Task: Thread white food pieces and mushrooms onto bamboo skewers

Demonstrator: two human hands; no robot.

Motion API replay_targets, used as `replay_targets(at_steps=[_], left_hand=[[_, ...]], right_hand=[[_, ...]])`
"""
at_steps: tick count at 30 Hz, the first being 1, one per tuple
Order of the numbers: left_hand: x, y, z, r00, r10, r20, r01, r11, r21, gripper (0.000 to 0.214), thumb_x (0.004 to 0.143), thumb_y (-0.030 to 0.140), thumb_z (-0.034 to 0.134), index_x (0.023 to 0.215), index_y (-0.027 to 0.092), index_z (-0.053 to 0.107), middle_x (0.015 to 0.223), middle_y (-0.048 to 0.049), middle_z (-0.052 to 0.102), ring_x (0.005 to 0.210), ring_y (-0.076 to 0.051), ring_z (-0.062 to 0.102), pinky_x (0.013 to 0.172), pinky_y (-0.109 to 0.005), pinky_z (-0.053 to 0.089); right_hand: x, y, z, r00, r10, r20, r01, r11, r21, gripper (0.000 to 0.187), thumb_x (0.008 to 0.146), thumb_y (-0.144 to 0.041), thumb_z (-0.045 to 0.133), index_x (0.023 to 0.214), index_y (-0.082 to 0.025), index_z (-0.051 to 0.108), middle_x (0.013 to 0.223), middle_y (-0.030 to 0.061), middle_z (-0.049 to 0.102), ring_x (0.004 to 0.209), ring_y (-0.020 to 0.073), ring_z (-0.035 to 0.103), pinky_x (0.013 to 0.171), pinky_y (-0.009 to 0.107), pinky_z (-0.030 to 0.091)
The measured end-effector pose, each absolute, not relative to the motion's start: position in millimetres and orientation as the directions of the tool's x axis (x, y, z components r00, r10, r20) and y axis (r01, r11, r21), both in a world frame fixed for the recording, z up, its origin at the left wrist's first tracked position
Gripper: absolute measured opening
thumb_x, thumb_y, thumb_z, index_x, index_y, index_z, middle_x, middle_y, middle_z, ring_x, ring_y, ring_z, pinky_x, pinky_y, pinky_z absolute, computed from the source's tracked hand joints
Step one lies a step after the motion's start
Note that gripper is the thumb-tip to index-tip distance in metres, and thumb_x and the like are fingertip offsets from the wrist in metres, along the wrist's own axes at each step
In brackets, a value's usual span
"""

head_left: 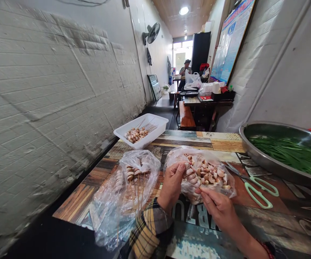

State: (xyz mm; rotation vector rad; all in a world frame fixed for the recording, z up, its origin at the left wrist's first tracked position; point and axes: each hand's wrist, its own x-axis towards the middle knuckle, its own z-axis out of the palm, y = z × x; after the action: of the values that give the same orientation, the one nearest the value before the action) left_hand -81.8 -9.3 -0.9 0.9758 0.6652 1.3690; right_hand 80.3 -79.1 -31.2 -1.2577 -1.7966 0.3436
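Over an open plastic bag [229, 180] of loose garlic cloves [207, 172], both my hands hold a short row of garlic cloves [191, 177] lined up like a skewer; the stick itself is hard to make out. My left hand [172, 184] pinches the upper end with thumb and fingers. At the lower end, my right hand [218, 205] is closed, thumb against fingertips. Left of my hands lies another clear bag [104, 205], with skewered garlic [132, 172] and thin bamboo sticks [140, 194] in or on it.
A white tub [155, 133] with garlic skewers [137, 135] stands at the far left table edge. Green-handled scissors [260, 192] lie right of the garlic bag. A steel basin [252, 158] of green leaves [290, 153] stands at right. Farther back, a person [186, 68] sits at another table.
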Motion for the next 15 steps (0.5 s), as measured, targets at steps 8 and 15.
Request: replay_targets(at_steps=[8,15], left_hand=[[-76,-15,8,0.188,0.965,0.182,-0.567,-0.045,0.823,0.040,0.079,0.051,0.069,0.070,0.013,0.064,0.065,0.0007,0.051,0.061,-0.009,0.042,0.061,-0.025,0.037],[-73,-14,3,0.201,0.968,0.149,-0.603,0.002,0.798,0.043,0.073,0.055,0.073,0.078,0.012,0.069,0.069,-0.0006,0.055,0.068,-0.011,0.049,0.066,-0.025,0.042]], right_hand=[[78,-83,-19,-0.102,0.850,0.516,0.638,0.454,-0.622,0.037,0.098,-0.036,0.043,0.093,-0.017,0.075,0.080,0.0086,0.078,0.072,0.0214,0.074,0.069,0.030,0.060],[87,-81,-30,-0.076,0.891,0.448,0.651,0.385,-0.654,0.041,0.094,-0.045,0.045,0.091,-0.018,0.076,0.081,0.0103,0.078,0.072,0.0236,0.073,0.069,0.032,0.058]])
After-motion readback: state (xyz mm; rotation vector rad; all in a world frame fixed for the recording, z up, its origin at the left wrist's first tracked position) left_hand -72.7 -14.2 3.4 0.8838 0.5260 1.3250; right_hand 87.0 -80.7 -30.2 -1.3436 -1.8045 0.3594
